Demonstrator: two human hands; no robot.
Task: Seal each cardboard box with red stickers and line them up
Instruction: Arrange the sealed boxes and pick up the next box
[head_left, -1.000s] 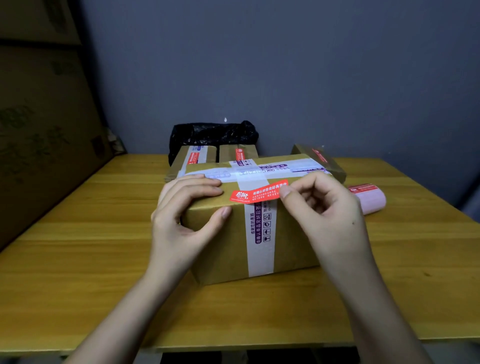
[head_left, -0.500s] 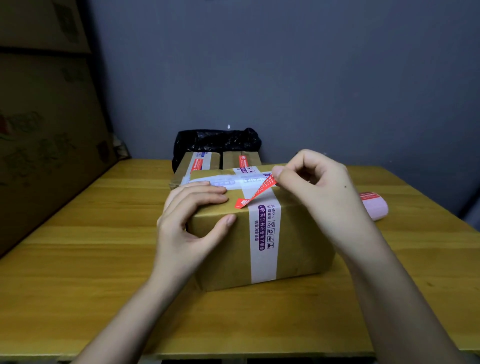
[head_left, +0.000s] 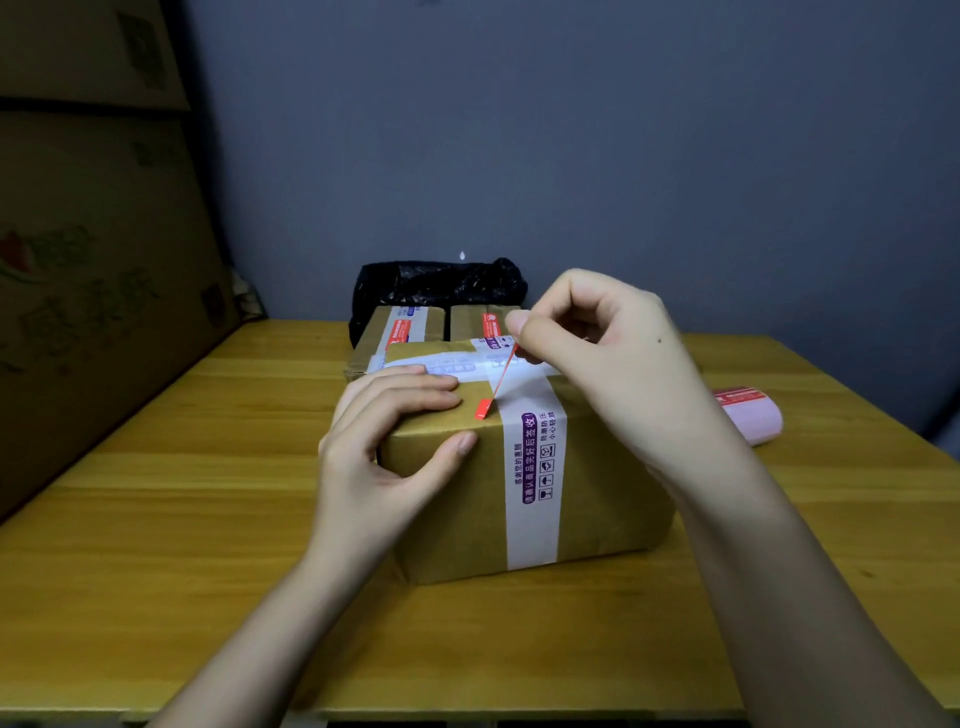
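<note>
A brown cardboard box (head_left: 457, 499) with a white printed tape band stands in the middle of the wooden table (head_left: 182, 519). My left hand (head_left: 384, 441) grips its near left top corner, fingers on the lid and thumb on the front face. My right hand (head_left: 602, 353) hovers over the lid and pinches the far end of a red sticker (head_left: 496, 387). The sticker runs slanted and edge-on from my fingers down to the front top edge of the box. Behind stand two taped boxes (head_left: 400, 332) (head_left: 478, 322), each with a red sticker on top.
A black plastic bag (head_left: 436, 283) lies against the grey wall behind the boxes. A roll of pink and red stickers (head_left: 748, 415) lies on the table at the right. Large cardboard cartons (head_left: 93, 260) lean along the left side.
My right hand has lifted the sticker's right end from the front edge and swung it up and back over the lid. The sticker now stands slanted. The left hand has kept its hold.
</note>
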